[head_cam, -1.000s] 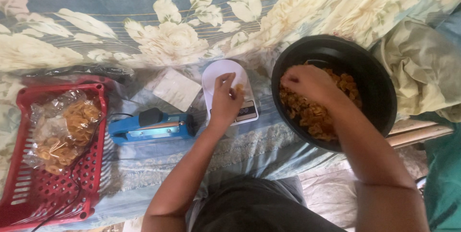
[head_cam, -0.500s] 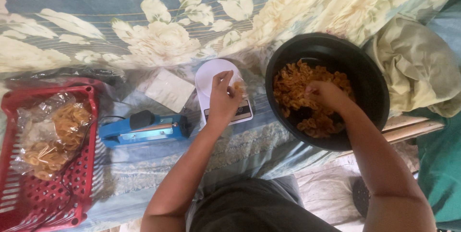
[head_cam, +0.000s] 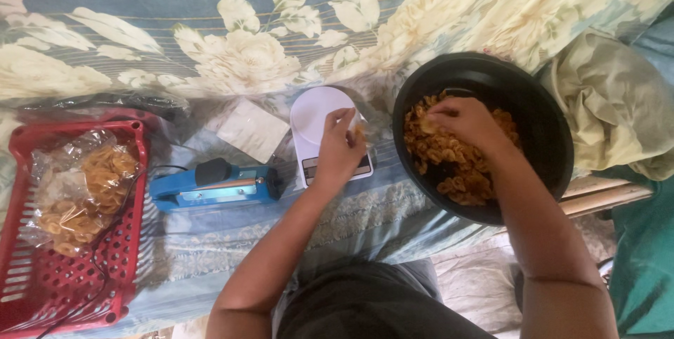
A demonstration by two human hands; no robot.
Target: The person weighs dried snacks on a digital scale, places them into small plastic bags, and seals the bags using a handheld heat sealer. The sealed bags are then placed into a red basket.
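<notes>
My left hand [head_cam: 339, 148] rests on a white kitchen scale [head_cam: 311, 110]. Its fingers pinch the mouth of a small clear bag [head_cam: 363, 133] that holds a few golden pieces. My right hand [head_cam: 465, 121] is inside a big black bowl [head_cam: 491, 67], at its upper left. The fingers are curled around a handful of the fried golden snacks [head_cam: 456, 170] that fill the bowl. The two hands are about a hand's width apart, with the bowl's rim between them.
A blue heat sealer [head_cam: 210, 184] lies left of the scale, with a stack of flat clear bags [head_cam: 253, 130] behind it. A red plastic basket [head_cam: 70, 286] at the far left holds filled snack packets [head_cam: 84, 184]. A crumpled pale cloth [head_cam: 611, 107] lies right of the bowl, on a floral sheet.
My right hand has moved from the middle of the bowl to its upper left, closer to the left hand. The left hand stays on the scale.
</notes>
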